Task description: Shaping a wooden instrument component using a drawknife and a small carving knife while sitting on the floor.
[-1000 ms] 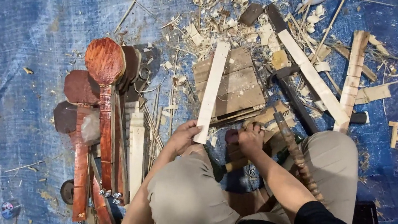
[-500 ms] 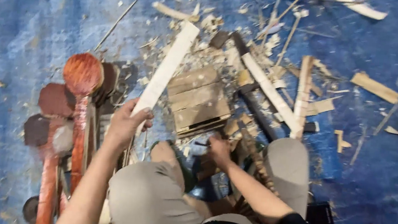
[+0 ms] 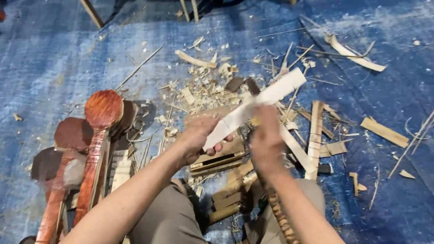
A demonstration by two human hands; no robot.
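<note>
Slanting up and away from the seated person, the pale wooden slat (image 3: 256,106) is held in the air above the blue tarp (image 3: 42,62), its long axis running from low on the person's left to high on the right, far end pointing toward the scattered shavings (image 3: 205,82). The left hand (image 3: 198,136) is closed around the slat's near, lower end, fingers curled under it. The right hand (image 3: 266,136) sits just beside it, a little farther along the slat; it looks closed too, though it is blurred, and whether it grips the slat itself or some small tool against it cannot be made out. So both hands crowd the near half, leaving the far half free. Below them lies a stack of short boards (image 3: 223,164) between the knees, and off to the left a row of reddish-brown carved spoon-shaped pieces (image 3: 100,124) lies lengthwise on the tarp, well apart from the slat.
</note>
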